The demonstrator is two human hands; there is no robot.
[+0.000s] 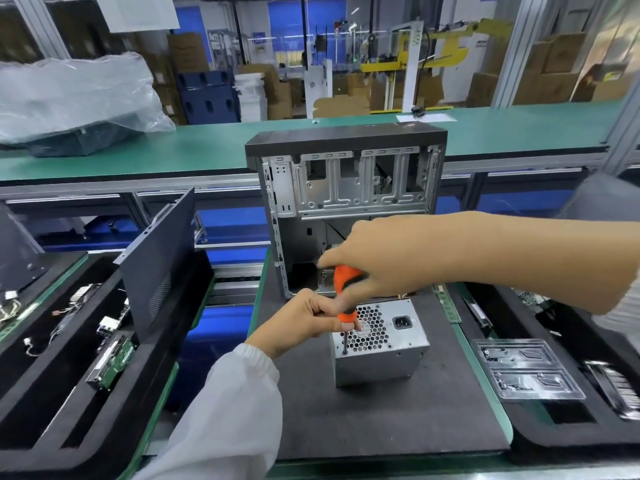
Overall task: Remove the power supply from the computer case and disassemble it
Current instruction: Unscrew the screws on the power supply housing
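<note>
The grey metal power supply (381,358) stands on the black mat (381,420), its honeycomb fan grille and power socket facing up. An orange-handled screwdriver (346,292) stands upright with its tip at the unit's top left corner. My right hand (388,258) grips the handle from above. My left hand (304,322) pinches the lower handle and shaft. Behind stands the open computer case (346,188), its inside mostly bare metal.
A dark side panel (159,258) leans in the black foam tray (69,368) on the left, which holds circuit boards and cables. On the right, a clear plastic blister tray (526,372) lies on another foam tray. A green conveyor bench (519,133) runs behind the case.
</note>
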